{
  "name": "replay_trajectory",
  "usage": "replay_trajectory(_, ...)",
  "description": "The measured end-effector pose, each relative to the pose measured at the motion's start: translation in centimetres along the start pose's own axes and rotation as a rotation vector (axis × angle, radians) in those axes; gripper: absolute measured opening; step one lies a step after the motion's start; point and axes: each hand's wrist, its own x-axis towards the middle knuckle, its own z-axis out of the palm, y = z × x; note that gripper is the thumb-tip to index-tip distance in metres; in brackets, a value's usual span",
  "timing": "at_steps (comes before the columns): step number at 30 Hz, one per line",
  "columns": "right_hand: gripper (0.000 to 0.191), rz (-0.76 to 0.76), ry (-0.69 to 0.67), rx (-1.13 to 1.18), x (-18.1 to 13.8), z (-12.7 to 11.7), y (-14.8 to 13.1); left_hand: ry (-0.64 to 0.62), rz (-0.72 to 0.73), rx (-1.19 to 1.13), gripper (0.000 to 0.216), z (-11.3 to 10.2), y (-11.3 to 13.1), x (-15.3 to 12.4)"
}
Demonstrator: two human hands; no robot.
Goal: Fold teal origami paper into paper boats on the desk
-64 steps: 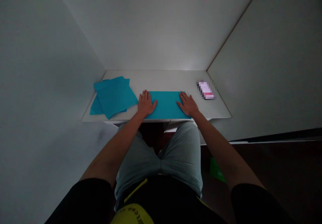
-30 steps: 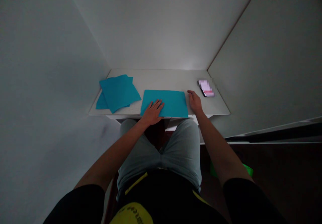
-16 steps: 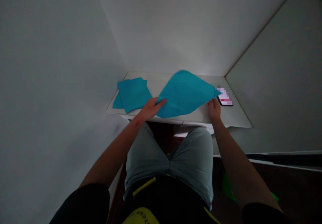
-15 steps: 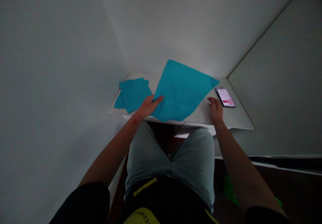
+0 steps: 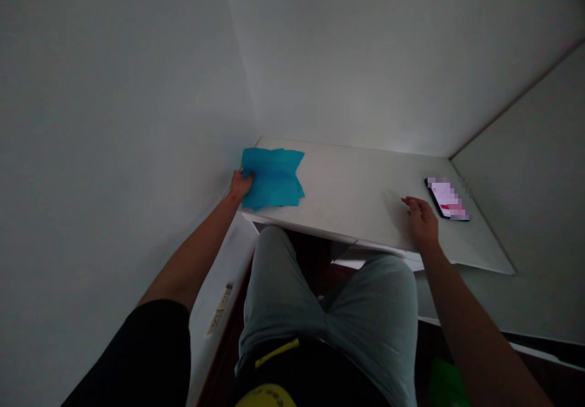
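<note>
At the left end of the white desk (image 5: pixel 351 181) lies a small pile of thin blue sheets (image 5: pixel 276 178), their edges uneven. My left hand (image 5: pixel 241 184) grips the left edge of the top blue sheet, thumb above and the other fingers hidden beneath. Whether the sheets are paper or cloth I cannot tell. My right hand (image 5: pixel 423 221) hovers at or just above the desk, left of the phone, with loosely bent fingers partly apart and nothing visible in them.
A phone (image 5: pixel 448 198) with a lit screen lies at the right end of the desk. Pale walls (image 5: pixel 356 60) enclose the desk at the back and both sides. A wall socket (image 5: pixel 220 309) is low on the left. Something green (image 5: pixel 445 382) is on the floor at right.
My left hand has carried the raised blue sheet leftward and down onto the other sheets. The right hand stays empty near the phone. The view has shifted, so the desk appears farther right.
</note>
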Motion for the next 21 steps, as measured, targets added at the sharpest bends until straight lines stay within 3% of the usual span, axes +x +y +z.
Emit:
replay_trajectory(7,0.053,0.082,-0.054,0.001,-0.2,-0.3,-1.6,-0.004,0.084,0.221,0.069,1.3,-1.2,-0.4)
replay_trajectory(14,0.056,0.083,-0.064,-0.037,-0.5,-0.4,-3.1,0.208,0.261,0.426,0.062,2.8,-0.8,-2.2)
replay_trajectory(16,0.056,0.089,-0.068,-0.040,-0.5,-0.4,-3.5,0.143,0.406,0.476,0.055,3.5,-0.1,-2.8)
replay_trajectory(19,0.055,0.094,-0.070,-0.047,-0.6,-0.5,-3.8,-0.099,0.662,0.535,0.058,5.2,0.7,-3.3)
replay_trajectory(21,0.053,0.086,-0.072,-0.050,-0.6,-0.5,-3.8,-0.218,0.704,0.595,0.068,6.5,0.8,-3.5)
